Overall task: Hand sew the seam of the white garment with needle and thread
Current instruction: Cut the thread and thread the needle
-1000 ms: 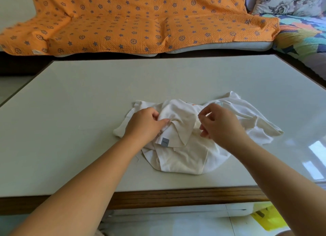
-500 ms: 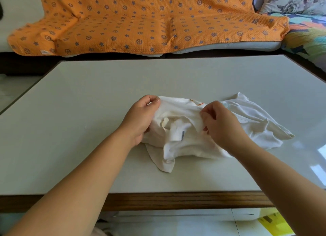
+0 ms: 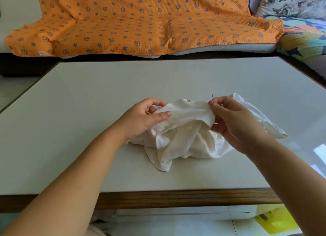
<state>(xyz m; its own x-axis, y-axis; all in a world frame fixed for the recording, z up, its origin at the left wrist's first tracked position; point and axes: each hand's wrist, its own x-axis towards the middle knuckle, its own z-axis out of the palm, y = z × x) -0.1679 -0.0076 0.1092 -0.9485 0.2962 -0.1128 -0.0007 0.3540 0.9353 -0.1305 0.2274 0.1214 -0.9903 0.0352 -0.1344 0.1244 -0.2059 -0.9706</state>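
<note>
A crumpled white garment (image 3: pixel 185 138) lies in the middle of the pale table (image 3: pixel 88 112), its upper edge lifted and stretched between both hands. My left hand (image 3: pixel 144 119) grips the left end of that edge, thumb on top. My right hand (image 3: pixel 231 119) pinches the right end, and a thin dark needle (image 3: pixel 212 95) sticks up from between its fingertips. A small orange mark (image 3: pixel 188 100) shows on the raised edge. I cannot make out any thread.
The table's wooden front edge (image 3: pixel 176 197) runs close to me. Behind the table stands a sofa under an orange patterned cover (image 3: pixel 141 20), with a floral cushion (image 3: pixel 291 2) at the right. A yellow item (image 3: pixel 275 221) lies on the floor at lower right.
Both hands have lifted a fold of the garment and pulled it taut between them. The small grey label seen earlier is now out of sight, and the needle shows above my right fingertips.
</note>
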